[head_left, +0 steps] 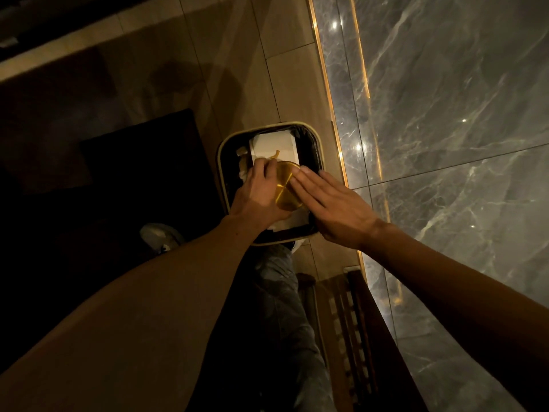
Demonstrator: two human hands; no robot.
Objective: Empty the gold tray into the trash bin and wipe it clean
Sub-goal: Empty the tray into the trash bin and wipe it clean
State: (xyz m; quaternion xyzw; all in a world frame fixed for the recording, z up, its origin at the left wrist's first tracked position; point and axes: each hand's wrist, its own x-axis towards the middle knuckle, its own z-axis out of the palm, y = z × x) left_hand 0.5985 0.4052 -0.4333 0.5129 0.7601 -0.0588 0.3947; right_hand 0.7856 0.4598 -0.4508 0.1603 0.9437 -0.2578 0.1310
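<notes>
the tray is held tilted above the trash bin, over its near half, between the left hand and the right hand. paper lies in the bin's far half. a wall stands right of the bin; a shoe sits near its near left corner.

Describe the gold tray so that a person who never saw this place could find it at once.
Find the square trash bin on the floor beside the grey marble wall. Above its opening, both hands meet: the left hand holds a small round disc, the gold tray. It alone is shiny gold; the paper below it is white.
</notes>
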